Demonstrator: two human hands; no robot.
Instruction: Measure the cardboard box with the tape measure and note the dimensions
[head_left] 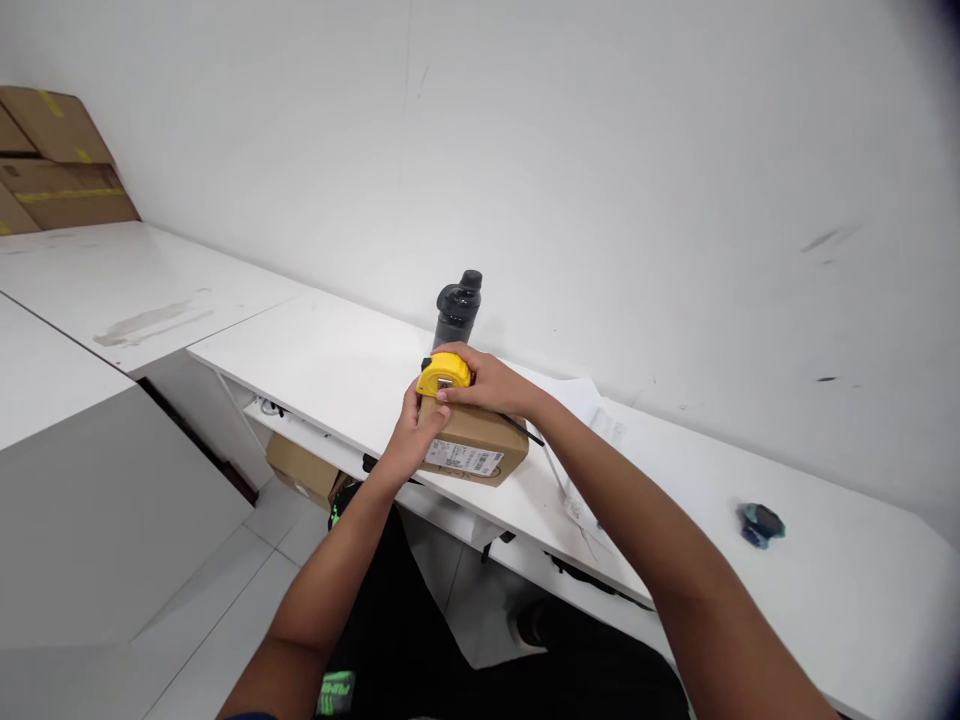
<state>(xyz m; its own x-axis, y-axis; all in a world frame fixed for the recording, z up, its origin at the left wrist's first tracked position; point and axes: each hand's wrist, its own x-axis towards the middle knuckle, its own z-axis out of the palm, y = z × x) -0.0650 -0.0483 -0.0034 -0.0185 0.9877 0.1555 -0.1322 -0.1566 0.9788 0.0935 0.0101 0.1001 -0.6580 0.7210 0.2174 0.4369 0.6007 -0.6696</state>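
A brown cardboard box (506, 440) with a white printed label on its near side sits on the white desk. My right hand (480, 380) is wrapped round a yellow tape measure (448, 372) at the box's left end. My left hand (416, 432) grips the left end of the box, its thumb on top, just below the tape measure. A thin black strip (525, 430) slants over the right part of the box, partly hidden by my right wrist. Behind the tape measure a dark bottle (458, 308) stands upright.
White papers (581, 400) lie right of the box, partly under my right arm. A dark teal object (761, 524) rests farther right on the desk (840, 590). Cardboard boxes (67, 150) are stacked at the far left. Another carton (300, 468) sits below the desk.
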